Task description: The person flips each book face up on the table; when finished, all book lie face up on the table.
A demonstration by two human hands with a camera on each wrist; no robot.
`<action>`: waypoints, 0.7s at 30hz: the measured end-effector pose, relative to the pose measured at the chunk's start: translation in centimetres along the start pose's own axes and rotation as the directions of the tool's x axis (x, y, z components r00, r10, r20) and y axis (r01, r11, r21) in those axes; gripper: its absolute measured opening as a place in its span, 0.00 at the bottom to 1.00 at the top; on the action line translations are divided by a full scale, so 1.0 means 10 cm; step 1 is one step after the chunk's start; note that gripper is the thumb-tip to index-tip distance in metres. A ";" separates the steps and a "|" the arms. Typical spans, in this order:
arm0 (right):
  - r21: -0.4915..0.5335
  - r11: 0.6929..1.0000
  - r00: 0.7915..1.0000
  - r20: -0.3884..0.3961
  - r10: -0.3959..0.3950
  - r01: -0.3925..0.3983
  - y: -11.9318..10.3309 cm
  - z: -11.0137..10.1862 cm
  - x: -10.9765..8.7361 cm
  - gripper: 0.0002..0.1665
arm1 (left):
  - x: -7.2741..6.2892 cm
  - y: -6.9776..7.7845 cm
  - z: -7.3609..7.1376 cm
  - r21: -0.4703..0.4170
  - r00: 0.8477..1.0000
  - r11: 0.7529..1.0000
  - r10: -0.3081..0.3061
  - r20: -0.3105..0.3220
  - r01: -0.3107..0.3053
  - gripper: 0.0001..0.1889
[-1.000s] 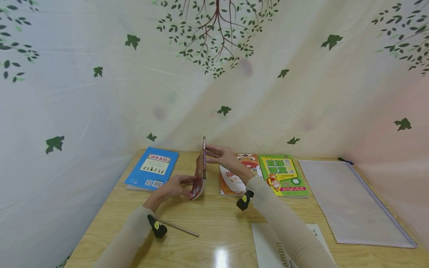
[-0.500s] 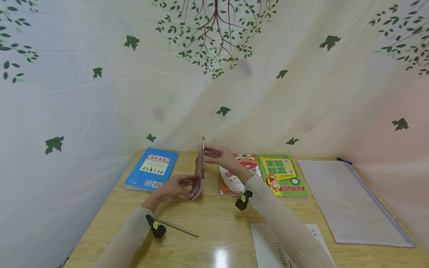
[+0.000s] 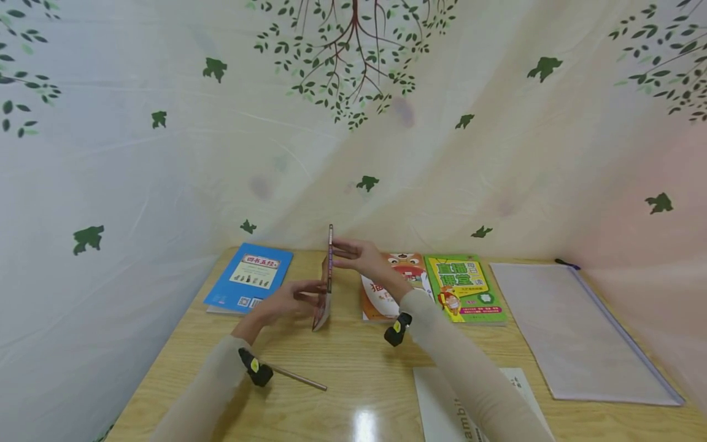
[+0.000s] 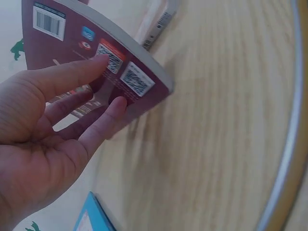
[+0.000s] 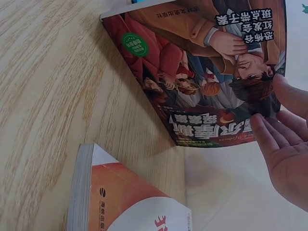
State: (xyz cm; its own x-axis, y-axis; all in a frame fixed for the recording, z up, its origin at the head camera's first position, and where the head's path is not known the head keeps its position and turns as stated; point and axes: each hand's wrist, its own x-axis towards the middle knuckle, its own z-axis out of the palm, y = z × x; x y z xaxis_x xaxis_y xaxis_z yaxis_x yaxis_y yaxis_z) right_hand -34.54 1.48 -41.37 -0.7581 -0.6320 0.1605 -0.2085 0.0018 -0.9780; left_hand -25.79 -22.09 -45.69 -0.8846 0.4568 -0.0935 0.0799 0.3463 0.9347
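A thin maroon paperback book (image 3: 330,258) stands on edge over the table, spine toward me in the head view. My left hand (image 3: 293,299) touches its back cover; in the left wrist view the thumb and fingers are spread against the cover, near the QR codes. From the other side my right hand (image 3: 364,258) rests its extended fingers on the illustrated front cover, seen in the right wrist view as a book (image 5: 207,72) with painted figures. The book is upright between the two hands.
A blue book (image 3: 254,276) lies at the back left. Right of the hands lie an orange-and-white book (image 3: 381,304) and a green-yellow book (image 3: 464,288). A clear zip pouch (image 3: 574,331) is at far right, a white "ambit" sheet (image 3: 433,399) in front, and a thin rod (image 3: 298,376) near the left wrist.
The book has shifted slightly left and turned more edge-on, so less of its back cover shows. My left hand has moved slightly up along it; the right hand has moved slightly left.
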 end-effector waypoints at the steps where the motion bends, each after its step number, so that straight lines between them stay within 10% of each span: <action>1: 0.001 1.000 1.000 0.005 -0.002 0.002 0.00 0.01 0.00 0.34 | 0.00 0.01 -0.01 -0.008 1.000 1.000 -0.001 -0.002 0.001 0.33; 21: -0.017 0.999 0.998 0.054 -0.032 0.033 0.09 0.16 0.08 0.34 | 0.03 0.24 -0.22 -0.128 0.997 0.991 0.012 -0.076 -0.021 0.32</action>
State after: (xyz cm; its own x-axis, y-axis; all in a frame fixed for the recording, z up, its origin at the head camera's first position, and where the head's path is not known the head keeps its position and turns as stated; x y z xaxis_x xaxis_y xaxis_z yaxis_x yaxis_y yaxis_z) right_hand -34.34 -0.27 -42.38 -0.7164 -0.6730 0.1840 -0.2439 -0.0055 -0.9698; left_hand -26.88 -22.95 -42.76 -0.9160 0.3973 -0.0564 0.0391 0.2283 0.9728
